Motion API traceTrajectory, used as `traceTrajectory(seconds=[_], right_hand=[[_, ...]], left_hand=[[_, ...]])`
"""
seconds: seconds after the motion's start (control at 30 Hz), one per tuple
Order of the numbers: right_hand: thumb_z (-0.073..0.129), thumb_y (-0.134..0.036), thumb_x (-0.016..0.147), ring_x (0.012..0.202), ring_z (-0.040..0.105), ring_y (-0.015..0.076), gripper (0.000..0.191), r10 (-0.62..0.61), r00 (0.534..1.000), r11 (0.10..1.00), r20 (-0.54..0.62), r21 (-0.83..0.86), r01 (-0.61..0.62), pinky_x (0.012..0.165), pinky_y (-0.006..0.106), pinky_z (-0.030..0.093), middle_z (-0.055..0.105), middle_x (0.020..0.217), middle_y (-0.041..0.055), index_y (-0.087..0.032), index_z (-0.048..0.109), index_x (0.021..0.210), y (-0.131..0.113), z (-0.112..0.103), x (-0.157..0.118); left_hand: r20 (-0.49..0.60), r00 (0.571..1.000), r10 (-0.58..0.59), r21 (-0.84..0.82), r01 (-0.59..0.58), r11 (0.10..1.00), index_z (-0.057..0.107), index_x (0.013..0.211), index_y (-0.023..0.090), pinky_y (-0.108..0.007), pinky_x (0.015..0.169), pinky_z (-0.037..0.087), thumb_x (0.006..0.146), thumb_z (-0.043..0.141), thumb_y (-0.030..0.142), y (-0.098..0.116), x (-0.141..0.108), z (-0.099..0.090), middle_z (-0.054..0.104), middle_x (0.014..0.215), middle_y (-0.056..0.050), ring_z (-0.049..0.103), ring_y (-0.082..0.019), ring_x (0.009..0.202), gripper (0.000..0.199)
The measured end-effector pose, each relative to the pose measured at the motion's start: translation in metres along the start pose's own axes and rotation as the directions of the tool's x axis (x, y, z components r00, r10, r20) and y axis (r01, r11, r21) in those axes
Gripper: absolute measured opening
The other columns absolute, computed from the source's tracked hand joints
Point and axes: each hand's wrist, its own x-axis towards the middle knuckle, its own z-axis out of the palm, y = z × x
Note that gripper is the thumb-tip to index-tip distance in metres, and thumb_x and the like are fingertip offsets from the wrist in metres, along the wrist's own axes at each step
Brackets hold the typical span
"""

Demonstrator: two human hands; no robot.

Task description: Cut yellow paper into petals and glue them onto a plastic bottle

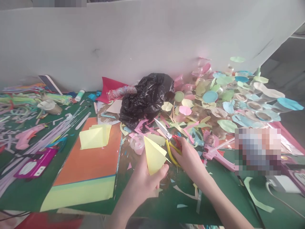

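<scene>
The left hand (143, 181) pinches a folded yellow paper (154, 156), light and limp, best held low; the right hand (189, 159) grips scissors (169, 152).

Folded paper (153, 156) is pale yellow; scissor handles (170, 152) are brighter yellow.
</scene>
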Motion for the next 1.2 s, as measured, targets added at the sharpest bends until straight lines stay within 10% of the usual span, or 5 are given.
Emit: traceTrajectory(seconds=[0.13, 0.3, 0.47, 0.63, 1.2], right_hand=[[0.047, -0.035, 0.096, 0.11, 0.062, 0.0334, 0.03, -0.128, 0.987, 0.989, -0.1, -0.087, 0.119, 0.093, 0.05, 0.048, 0.067, 0.113, 0.0174, -0.016, 0.054, 0.119, 0.008, 0.008, 0.001], [0.041, -0.041, 0.099, 0.113, 0.056, 0.0332, 0.031, -0.161, 0.971, 0.985, -0.175, 0.04, 0.171, 0.097, 0.049, 0.043, 0.065, 0.11, 0.0153, -0.019, 0.062, 0.1, -0.003, -0.008, 0.001], [0.041, -0.058, 0.098, 0.09, 0.061, 0.0212, 0.043, -0.246, 0.927, 0.78, 0.284, 0.625, 0.015, 0.08, 0.033, 0.049, 0.066, 0.097, 0.0063, -0.021, 0.063, 0.1, -0.016, -0.033, -0.006], [0.059, -0.051, 0.092, 0.088, 0.058, 0.017, 0.031, -0.302, 0.853, 0.73, 0.425, 0.679, -0.079, 0.078, 0.027, 0.047, 0.063, 0.097, 0.0033, -0.021, 0.062, 0.097, -0.016, -0.032, -0.009], [0.058, -0.048, 0.094, 0.082, 0.056, 0.0155, 0.027, -0.369, 0.782, 0.741, 0.502, 0.667, -0.078, 0.077, 0.027, 0.044, 0.06, 0.086, 0.0001, -0.021, 0.061, 0.089, -0.015, -0.03, -0.015]], left_hand=[[-0.078, 0.976, 0.204, 0.103, -0.195, 0.975, 0.058, 0.118, 0.021, -0.029, 0.069, 0.054, 0.079, 0.066, 0.047, -0.007, -0.005, 0.004, 0.07, 0.089, -0.009, 0.067, -0.022, 0.081, 0.047], [0.194, 0.969, 0.151, 0.257, -0.199, 0.946, 0.051, 0.13, 0.021, -0.034, 0.084, 0.053, 0.09, 0.053, 0.046, -0.013, -0.007, -0.002, 0.067, 0.11, -0.013, 0.066, -0.025, 0.099, 0.048], [0.322, 0.944, 0.071, 0.371, -0.195, 0.908, 0.043, 0.138, 0.023, -0.032, 0.083, 0.052, 0.093, 0.048, 0.045, -0.006, -0.008, -0.007, 0.066, 0.114, -0.011, 0.065, -0.024, 0.099, 0.05], [0.347, 0.938, 0.004, 0.424, -0.161, 0.891, 0.041, 0.142, 0.024, -0.03, 0.08, 0.052, 0.094, 0.046, 0.049, -0.005, -0.011, -0.009, 0.068, 0.113, -0.01, 0.067, -0.023, 0.098, 0.055], [-0.093, 0.988, 0.124, 0.348, -0.085, 0.934, 0.071, 0.086, 0.016, -0.024, 0.058, 0.051, 0.086, 0.049, 0.064, -0.019, -0.018, -0.063, 0.069, 0.071, -0.005, 0.063, -0.019, 0.065, 0.052]])
